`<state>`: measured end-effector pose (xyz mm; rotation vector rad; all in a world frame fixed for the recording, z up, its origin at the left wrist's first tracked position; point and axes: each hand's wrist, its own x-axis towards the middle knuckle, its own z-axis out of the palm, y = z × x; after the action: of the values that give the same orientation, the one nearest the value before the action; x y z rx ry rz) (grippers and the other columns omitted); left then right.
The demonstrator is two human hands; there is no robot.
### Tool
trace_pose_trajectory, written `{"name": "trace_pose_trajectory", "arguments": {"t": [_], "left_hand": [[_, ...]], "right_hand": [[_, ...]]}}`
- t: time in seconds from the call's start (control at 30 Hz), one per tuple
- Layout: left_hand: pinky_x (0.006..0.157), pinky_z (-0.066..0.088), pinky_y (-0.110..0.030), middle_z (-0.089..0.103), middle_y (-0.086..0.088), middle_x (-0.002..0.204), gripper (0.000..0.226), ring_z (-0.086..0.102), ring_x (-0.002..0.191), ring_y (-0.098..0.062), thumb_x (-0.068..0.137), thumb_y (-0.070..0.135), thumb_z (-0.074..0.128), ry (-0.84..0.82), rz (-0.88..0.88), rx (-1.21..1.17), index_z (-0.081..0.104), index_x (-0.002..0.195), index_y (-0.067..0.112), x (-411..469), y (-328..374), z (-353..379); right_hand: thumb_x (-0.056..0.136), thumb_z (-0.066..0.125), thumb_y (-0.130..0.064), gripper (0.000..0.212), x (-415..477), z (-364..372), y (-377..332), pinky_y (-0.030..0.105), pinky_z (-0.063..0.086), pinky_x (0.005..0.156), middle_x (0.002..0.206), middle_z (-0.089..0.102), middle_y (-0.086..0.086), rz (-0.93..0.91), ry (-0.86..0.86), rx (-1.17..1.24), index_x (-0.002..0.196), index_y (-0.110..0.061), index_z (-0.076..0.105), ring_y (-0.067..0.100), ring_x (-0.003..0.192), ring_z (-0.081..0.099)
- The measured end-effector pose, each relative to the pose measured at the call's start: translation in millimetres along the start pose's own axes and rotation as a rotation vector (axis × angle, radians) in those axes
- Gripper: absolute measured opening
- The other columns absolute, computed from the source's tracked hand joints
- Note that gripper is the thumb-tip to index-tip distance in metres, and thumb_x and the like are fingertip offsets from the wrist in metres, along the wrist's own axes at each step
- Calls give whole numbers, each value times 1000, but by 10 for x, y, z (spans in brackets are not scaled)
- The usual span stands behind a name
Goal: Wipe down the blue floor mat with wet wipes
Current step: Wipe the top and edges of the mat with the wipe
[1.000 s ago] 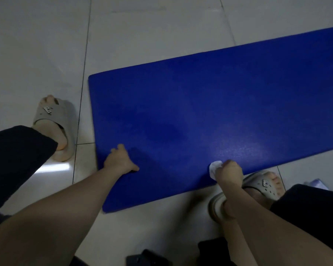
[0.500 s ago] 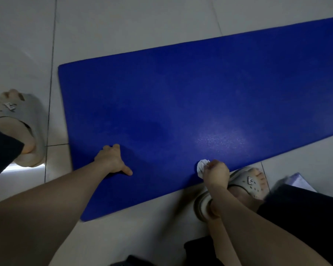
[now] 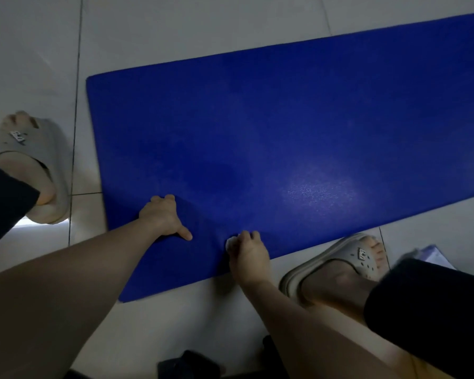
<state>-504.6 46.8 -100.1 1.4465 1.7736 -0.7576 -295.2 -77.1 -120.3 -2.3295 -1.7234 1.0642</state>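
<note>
Pressing one blue mat (image 3: 285, 119), open left hand (image 3: 162, 217), right hand (image 3: 248, 254) gripping one white wipe (image 3: 230, 242), two slippers (image 3: 36, 149)

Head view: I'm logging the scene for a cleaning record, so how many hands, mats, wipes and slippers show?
Hands: 2, left hand and right hand
Blue mat: 1
Wet wipe: 1
Grey slippers: 2
Total: 6
</note>
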Motion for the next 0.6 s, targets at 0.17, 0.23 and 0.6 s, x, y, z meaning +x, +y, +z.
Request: {"name": "trace_pose_trajectory", "arguments": {"t": [0.17,0.23,0.6], "left_hand": [[96,53,-44,35,-11,147,127,47,128,-31,51,64,93,0,8,-18,28,150,19,-22,-11,10],[95,53,-43,35,-11,146,126,47,127,-30,51,64,93,1,7,-22,28,150,20,-25,-18,8],[87,55,-40,40,-11,139,120,51,119,-27,48,64,94,8,2,-11,35,142,19,-20,14,3]], "right_hand": [[98,54,-29,18,182,-165,231,40,51,71,107,53,8,-111,23,-121,106,-13,54,31,88,61],[99,53,-27,20,272,-325,353,42,51,74,109,54,11,-18,92,-86,108,-9,54,35,89,61],[96,57,-14,18,551,-727,673,39,48,77,123,48,16,445,348,75,111,-4,56,39,92,62]]}}
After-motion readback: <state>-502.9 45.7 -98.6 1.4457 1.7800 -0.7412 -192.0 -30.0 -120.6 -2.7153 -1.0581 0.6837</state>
